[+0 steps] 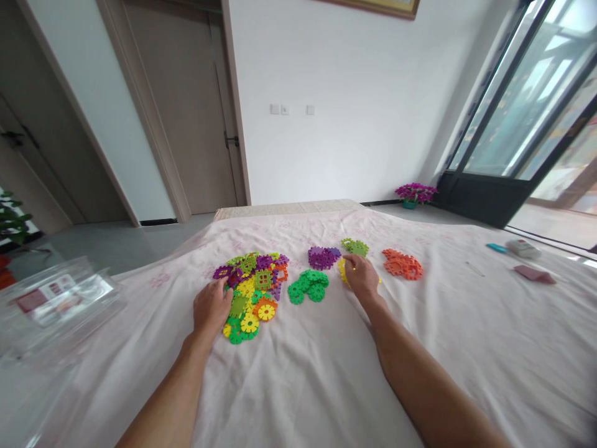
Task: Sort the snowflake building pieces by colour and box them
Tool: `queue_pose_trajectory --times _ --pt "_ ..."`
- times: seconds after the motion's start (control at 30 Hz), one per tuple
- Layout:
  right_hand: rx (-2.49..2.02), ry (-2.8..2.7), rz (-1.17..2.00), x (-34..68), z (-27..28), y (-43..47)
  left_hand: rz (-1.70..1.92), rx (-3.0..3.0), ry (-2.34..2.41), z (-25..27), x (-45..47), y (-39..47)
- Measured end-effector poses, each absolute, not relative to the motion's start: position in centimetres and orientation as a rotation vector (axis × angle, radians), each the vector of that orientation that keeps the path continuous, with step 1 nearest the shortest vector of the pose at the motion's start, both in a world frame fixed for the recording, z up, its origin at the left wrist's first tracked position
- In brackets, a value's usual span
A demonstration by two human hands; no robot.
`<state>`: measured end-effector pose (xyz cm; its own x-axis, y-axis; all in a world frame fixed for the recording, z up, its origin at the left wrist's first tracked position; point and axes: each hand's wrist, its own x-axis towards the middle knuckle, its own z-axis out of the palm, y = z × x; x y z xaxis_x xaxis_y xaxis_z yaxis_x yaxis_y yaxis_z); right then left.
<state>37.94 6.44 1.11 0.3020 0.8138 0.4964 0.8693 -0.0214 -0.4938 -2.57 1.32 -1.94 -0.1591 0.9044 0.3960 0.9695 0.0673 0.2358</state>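
Note:
My left hand (212, 306) rests against the near left side of a mixed pile of notched plastic building pieces (249, 289). Its thumb and fingers are a little apart, touching purple and green pieces at the edge. To the right, my right hand (362, 277) is bent down over a small group of yellow pieces (342, 272), its fingers curled; what lies under the fingertips is hidden. Between the hands are a heap of round green pieces (308, 286) and a stack of purple pieces (323, 256). Light green pieces (355, 247) lie just beyond my right hand, and orange pieces (403, 264) to its right.
A pale, wrinkled cloth (298, 373) covers the table. Clear plastic packaging (60, 298) is at the left edge. Far right lie a blue item (497, 247), a whitish packet (523, 249) and a pinkish folded item (535, 274). A potted purple plant (416, 193) stands by the wall.

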Motion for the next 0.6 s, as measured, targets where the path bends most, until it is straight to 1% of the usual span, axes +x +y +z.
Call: queue_pose_trajectory --times 0.13,0.33,0.5,0.6 --pt "-1.991 -1.456 -0.105 39.7 1.1 6.3 -0.672 -1.946 -2.183 -1.9 -2.5 1.3" --pt "-2.027 -1.421 -0.196 40.5 0.5 6.2 -0.677 -1.937 -2.192 -2.1 -2.7 1.5" --pt "-1.863 -1.516 -0.294 39.3 0.4 6.3 -0.699 -1.939 -2.184 -2.0 -2.6 1.4" --pt "-1.631 -1.677 -0.24 37.2 0.9 6.0 -0.711 -1.945 -2.192 -1.9 -2.5 1.2"
